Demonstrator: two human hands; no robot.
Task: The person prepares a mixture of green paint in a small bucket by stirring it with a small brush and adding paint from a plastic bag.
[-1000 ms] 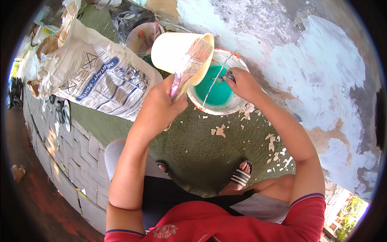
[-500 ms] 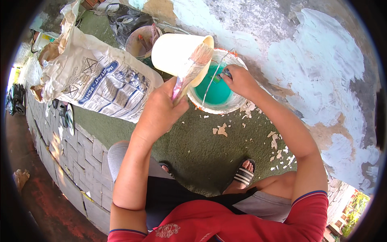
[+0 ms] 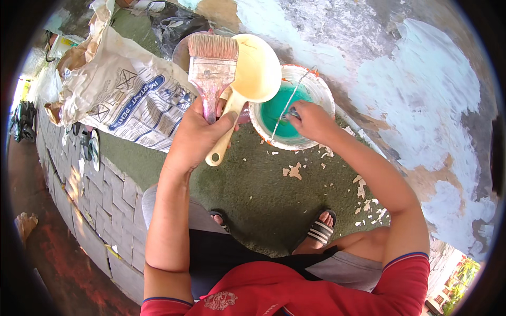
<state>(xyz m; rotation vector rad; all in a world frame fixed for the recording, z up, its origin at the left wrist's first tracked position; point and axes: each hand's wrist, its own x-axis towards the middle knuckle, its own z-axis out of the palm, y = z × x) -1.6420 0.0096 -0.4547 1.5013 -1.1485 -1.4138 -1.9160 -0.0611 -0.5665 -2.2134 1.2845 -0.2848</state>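
Observation:
My left hand is closed around a wide, stained paintbrush, bristles upward, and the handle of a cream plastic dipper. The dipper's bowl is turned so its inside shows. To its right stands a white bucket with an orange-smeared rim and a wire handle across its mouth. Green paint fills its lower part. Over the bucket, my right hand is closed on a small tool with a dark handle; the tool's exact kind is hidden.
A large torn paper sack leans at the left. Behind it are a black plastic bag and a smaller pail. The patchy, light-blue wall rises at the right. Paint flakes lie on the ground; sandals rest on the pavers.
My left hand has turned the paintbrush and dipper: the brush now stands upright, left of the dipper, whose opening and handle have come into view. My right hand stays over the bucket, slightly lower.

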